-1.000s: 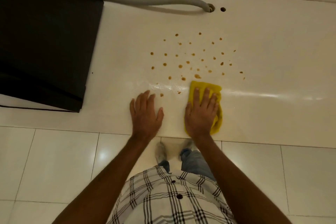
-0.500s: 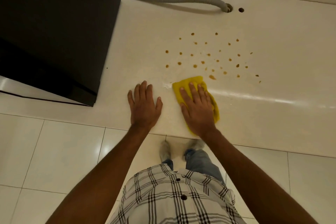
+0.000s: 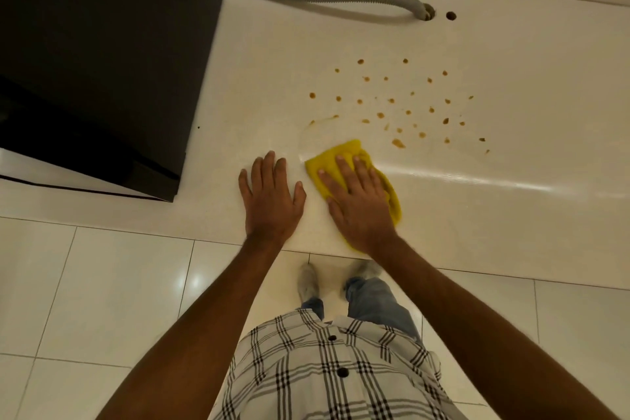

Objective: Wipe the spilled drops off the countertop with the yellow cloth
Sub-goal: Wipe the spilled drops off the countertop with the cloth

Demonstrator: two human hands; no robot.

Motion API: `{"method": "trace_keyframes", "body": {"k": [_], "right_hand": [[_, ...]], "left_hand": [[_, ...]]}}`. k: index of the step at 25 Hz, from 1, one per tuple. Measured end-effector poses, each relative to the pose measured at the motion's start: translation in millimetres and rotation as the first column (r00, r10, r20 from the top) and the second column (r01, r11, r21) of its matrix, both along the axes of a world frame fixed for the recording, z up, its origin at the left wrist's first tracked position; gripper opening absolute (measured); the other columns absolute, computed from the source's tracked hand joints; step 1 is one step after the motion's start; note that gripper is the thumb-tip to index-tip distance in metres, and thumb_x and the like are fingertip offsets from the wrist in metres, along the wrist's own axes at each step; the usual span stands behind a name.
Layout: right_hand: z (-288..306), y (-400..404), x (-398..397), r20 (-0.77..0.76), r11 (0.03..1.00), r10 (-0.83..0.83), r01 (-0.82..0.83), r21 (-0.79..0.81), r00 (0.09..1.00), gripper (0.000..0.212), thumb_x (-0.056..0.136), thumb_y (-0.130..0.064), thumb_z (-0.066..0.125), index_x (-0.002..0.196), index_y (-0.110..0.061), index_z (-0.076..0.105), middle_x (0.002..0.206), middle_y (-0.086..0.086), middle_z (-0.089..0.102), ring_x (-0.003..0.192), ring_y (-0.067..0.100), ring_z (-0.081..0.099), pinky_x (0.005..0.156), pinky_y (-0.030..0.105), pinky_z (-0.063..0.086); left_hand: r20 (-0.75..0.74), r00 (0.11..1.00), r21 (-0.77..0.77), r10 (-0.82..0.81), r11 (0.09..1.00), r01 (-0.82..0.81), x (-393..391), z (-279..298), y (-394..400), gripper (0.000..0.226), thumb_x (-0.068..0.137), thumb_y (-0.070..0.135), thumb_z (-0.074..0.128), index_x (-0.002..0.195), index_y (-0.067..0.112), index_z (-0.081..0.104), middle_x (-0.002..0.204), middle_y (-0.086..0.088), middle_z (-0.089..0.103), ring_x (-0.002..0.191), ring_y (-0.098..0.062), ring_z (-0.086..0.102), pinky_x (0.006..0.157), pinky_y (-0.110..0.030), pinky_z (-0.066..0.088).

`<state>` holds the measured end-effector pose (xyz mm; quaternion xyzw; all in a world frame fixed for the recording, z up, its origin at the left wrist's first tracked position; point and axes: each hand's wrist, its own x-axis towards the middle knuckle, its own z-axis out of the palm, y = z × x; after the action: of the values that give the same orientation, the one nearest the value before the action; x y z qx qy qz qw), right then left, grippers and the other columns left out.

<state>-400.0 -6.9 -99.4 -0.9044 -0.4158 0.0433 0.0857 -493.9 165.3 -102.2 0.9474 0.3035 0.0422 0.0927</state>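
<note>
Now the right hand [image 3: 358,204] is pressing the yellow cloth [image 3: 344,155] flat against the countertop [image 3: 511,215] with its fingers spread, having swept it leftward across the near edge of the spill. Drops that sat near the left hand [image 3: 271,199] a second ago are gone; only a faint curved smear [image 3: 320,121] is showing just beyond the cloth. The left hand is resting palm down, fingers spread, holding nothing. Most of the brown drops [image 3: 409,102] are lying untouched farther out and to the right, so the wiping is looking barely begun.
</note>
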Motion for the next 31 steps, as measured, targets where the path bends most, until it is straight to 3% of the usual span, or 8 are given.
{"method": "trace_keyframes", "body": {"k": [3,6,10,14,20,25,29,31], "right_hand": [[2.9,-1.7,45.9,-0.018,0.985,-0.170,0.170,-0.001,0.985,0.058,0.107,-0.048,0.033,0.163,-0.036,0.027,0.174,0.006,0.021,0.161,0.037,0.015,0.128,0.060,0.019],[2.9,49.4,67.9,-0.053,0.946,-0.322,0.323,0.001,0.945,0.060,0.106,-0.048,0.032,0.164,-0.033,0.027,0.173,0.011,0.021,0.160,0.043,0.014,0.128,0.062,0.017],[-2.4,56.5,26.8,-0.001,0.991,-0.135,0.135,0.013,0.991,0.059,0.107,-0.047,0.035,0.163,-0.031,0.030,0.172,0.011,0.026,0.159,0.042,0.019,0.126,0.061,0.023],[0.2,23.9,-3.3,-0.013,0.989,-0.145,0.145,0.011,0.989,0.060,0.108,-0.048,0.033,0.165,-0.032,0.025,0.174,0.010,0.020,0.161,0.039,0.014,0.129,0.058,0.018],[0.8,109.5,58.1,-0.046,0.996,0.079,-0.077,0.046,0.996,0.058,0.106,-0.045,0.034,0.162,-0.034,0.031,0.172,0.011,0.025,0.160,0.041,0.017,0.128,0.059,0.019],[5.3,110.9,122.7,-0.092,0.983,-0.186,0.186,-0.009,0.978,0.059,0.106,-0.046,0.030,0.163,-0.036,0.028,0.174,0.008,0.021,0.161,0.042,0.012,0.128,0.060,0.017],[3.0,42.4,66.1,0.000,0.933,-0.360,0.360,0.014,0.933,0.059,0.106,-0.045,0.034,0.164,-0.032,0.027,0.172,0.011,0.025,0.159,0.042,0.019,0.126,0.061,0.022],[1.4,39.4,21.7,-0.018,0.947,-0.321,0.321,0.003,0.947,0.060,0.107,-0.045,0.034,0.165,-0.031,0.025,0.173,0.013,0.024,0.159,0.043,0.017,0.128,0.060,0.020]], "left_hand": [[-0.002,1.000,0.002,-0.001,1.000,0.001,-0.1,-0.7,-0.5,0.058,0.101,0.047,0.042,0.146,0.010,0.047,0.157,-0.015,0.045,0.146,-0.034,0.041,0.122,-0.060,0.028],[-0.008,1.000,0.008,0.001,1.000,-0.001,0.8,-1.0,0.3,0.058,0.101,0.047,0.042,0.146,0.011,0.047,0.157,-0.014,0.044,0.147,-0.034,0.040,0.122,-0.060,0.027],[-0.009,1.000,0.009,0.006,1.000,-0.006,0.7,-1.9,-0.4,0.058,0.101,0.048,0.041,0.146,0.011,0.048,0.157,-0.014,0.045,0.147,-0.034,0.040,0.122,-0.060,0.027],[-0.015,1.000,0.020,0.011,1.000,-0.011,2.0,-3.4,1.0,0.059,0.101,0.050,0.041,0.146,0.012,0.048,0.158,-0.015,0.044,0.146,-0.034,0.041,0.122,-0.060,0.028],[-0.010,1.000,0.046,0.008,0.999,-0.007,1.7,-5.9,0.8,0.058,0.101,0.050,0.044,0.145,0.011,0.050,0.157,-0.016,0.046,0.146,-0.035,0.042,0.121,-0.060,0.029],[-0.012,1.000,0.021,0.018,1.000,-0.018,2.8,-2.0,-0.9,0.058,0.100,0.049,0.044,0.145,0.011,0.048,0.157,-0.015,0.045,0.146,-0.034,0.041,0.122,-0.060,0.028],[-0.013,1.000,0.011,0.014,1.000,-0.014,2.4,-1.3,-0.7,0.059,0.101,0.048,0.043,0.145,0.011,0.048,0.158,-0.015,0.044,0.147,-0.035,0.040,0.122,-0.060,0.027],[-0.024,1.000,0.017,0.015,1.000,-0.015,2.9,-2.2,0.4,0.058,0.101,0.049,0.042,0.145,0.011,0.048,0.158,-0.015,0.044,0.147,-0.035,0.040,0.122,-0.060,0.026]]}}
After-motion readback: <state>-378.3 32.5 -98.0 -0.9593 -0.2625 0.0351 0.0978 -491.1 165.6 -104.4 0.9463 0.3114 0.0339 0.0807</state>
